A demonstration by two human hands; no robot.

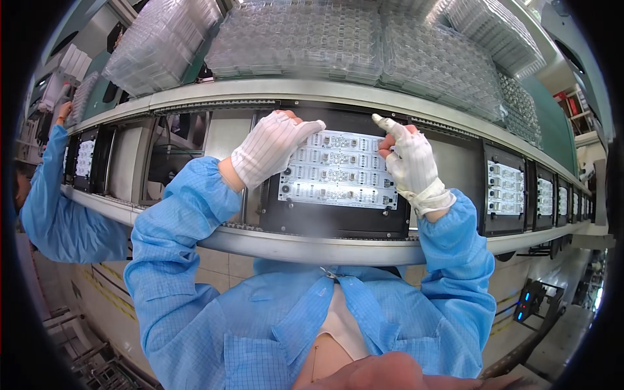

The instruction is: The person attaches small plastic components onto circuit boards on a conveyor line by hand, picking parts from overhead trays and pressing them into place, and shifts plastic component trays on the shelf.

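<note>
A white circuit board panel [338, 172] with rows of small components lies in a black carrier [331, 218] on the conveyor in front of me. My left hand [272, 146], in a white striped glove, rests on the panel's upper left corner, fingers stretched over its top edge. My right hand [409, 159], gloved the same way, touches the panel's upper right edge with its index finger extended and the other fingers curled. Neither hand grips anything that I can see.
More black carriers with white boards [504, 188] ride the conveyor to the right, and another [84, 159] to the left. Stacks of clear plastic trays [305, 36] fill the shelf above. A co-worker's blue sleeve [55, 195] reaches in at the left.
</note>
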